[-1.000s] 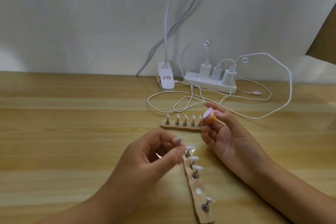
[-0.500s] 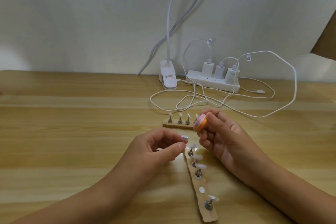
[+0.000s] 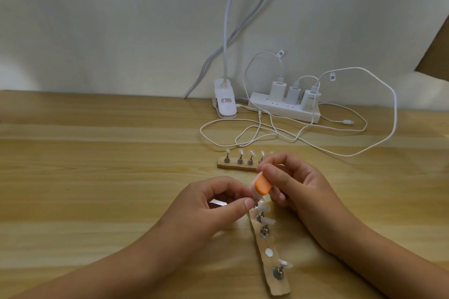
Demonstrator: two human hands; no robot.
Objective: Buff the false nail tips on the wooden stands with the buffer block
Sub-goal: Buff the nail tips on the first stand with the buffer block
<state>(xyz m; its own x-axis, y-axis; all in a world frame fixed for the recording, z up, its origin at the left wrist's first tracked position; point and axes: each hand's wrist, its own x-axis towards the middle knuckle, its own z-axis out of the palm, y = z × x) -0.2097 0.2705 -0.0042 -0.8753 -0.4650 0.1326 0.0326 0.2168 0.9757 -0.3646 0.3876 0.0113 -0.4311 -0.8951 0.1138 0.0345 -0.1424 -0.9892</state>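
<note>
- Nearest, a long pale wooden stand (image 3: 262, 245) carries clear false nail tips (image 3: 267, 220) on metal pegs.
- The left hand (image 3: 218, 204) pinches its far end peg (image 3: 255, 206); the right hand (image 3: 294, 184) grips the orange-and-pink buffer block (image 3: 262, 184), which touches that peg's tip.
- Beyond, a second wooden stand (image 3: 233, 165) holds upright tips.

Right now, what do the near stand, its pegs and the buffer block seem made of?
Near stand: bare, matte wood, with pale grain and rough edges. Pegs: metal, judging by silvery glints. Buffer block: probably foam, matte orange core with a paler pink face.
</note>
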